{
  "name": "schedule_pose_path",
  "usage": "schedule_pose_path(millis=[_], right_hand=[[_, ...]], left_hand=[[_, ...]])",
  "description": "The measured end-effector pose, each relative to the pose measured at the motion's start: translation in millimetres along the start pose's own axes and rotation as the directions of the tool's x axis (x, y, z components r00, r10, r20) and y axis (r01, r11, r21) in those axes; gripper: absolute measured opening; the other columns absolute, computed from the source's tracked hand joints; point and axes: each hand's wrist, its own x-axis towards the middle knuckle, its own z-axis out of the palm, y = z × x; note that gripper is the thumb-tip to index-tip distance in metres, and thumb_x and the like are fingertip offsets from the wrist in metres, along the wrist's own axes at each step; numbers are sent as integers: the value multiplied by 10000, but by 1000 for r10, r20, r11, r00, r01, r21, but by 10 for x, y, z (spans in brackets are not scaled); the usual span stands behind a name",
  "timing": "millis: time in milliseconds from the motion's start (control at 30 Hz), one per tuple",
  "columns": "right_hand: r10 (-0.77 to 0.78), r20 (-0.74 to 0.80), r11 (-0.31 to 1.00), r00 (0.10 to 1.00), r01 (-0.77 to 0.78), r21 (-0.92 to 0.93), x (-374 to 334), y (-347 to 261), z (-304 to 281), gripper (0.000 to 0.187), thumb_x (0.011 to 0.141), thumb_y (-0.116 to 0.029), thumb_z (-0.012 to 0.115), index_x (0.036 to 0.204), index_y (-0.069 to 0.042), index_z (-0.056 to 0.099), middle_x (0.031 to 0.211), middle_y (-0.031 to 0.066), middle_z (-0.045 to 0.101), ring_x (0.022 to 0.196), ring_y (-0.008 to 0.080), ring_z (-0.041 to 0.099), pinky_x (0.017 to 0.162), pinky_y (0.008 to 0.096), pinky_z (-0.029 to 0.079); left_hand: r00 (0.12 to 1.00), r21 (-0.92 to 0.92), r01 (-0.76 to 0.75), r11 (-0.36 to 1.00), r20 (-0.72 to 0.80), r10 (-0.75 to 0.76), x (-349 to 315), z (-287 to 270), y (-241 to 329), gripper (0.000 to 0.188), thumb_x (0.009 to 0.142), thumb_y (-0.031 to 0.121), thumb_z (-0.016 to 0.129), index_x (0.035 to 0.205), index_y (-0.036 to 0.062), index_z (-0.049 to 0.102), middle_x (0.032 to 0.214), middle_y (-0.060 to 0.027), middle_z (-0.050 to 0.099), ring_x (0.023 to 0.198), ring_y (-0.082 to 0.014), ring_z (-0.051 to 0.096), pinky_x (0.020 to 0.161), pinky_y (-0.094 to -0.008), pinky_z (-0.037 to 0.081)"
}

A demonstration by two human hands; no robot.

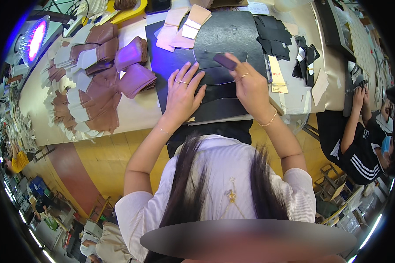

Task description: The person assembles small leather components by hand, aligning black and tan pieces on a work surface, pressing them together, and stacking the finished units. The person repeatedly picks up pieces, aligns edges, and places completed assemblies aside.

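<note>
My left hand (184, 93) lies flat with fingers spread on a dark piece (215, 75) that has pale thread-like lines along its edges. That piece rests on a wide black board (237, 33) in front of me. Closed in a pinch, my right hand (252, 87) grips a small dark brown block-like piece (224, 62), tilted above the dark piece. I cannot tell what it is made of. Its lower end is hidden by my fingers. At the board's far left lie pale pink-beige cut strips (175, 26) with a white tag among them.
Stacks of brown leather-like pieces (98, 98) with pale backings cover the left of the table. A lit round lamp (35, 39) stands far left. Black cut pieces (273, 37) and a yellowish paper strip (277, 75) lie right. A co-worker in black (360, 151) sits at right.
</note>
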Motion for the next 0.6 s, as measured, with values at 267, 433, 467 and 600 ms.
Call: schedule_pose_path(millis=[267,433,467,600], right_hand=[[-23,221,996,975,41,-79,143,-126,178,372,947,-172,595,1317,-135,589,776,95,588,663,298,622,605,393,522],[-36,201,995,979,54,-84,216,-160,227,353,952,-197,591,1300,-140,598,777,98,598,669,292,633,606,392,529],[-42,220,992,974,67,-105,230,-166,231,339,953,-215,588,1283,-136,608,774,97,603,661,283,640,594,392,531],[-70,190,986,979,98,-139,342,-149,242,321,956,-229,585,1259,-132,622,769,97,613,649,289,647,582,395,533]], left_hand=[[958,-371,156,916,-168,-231,-49,22,-78,366,883,-51,560,1233,15,474,1366,-195,508,1215,-371,527,1035,-429,401],[946,-436,123,892,-220,-238,-76,63,-115,339,864,-68,562,1186,-6,478,1208,-209,548,1138,-382,551,980,-421,437],[946,-437,147,887,-200,-255,-82,64,-114,325,857,-64,571,1166,-5,490,1197,-207,550,1126,-378,555,977,-426,435],[977,-316,103,943,-146,-155,-53,44,-100,294,845,-3,619,1131,6,548,1215,-188,557,1156,-357,545,1001,-455,407]])
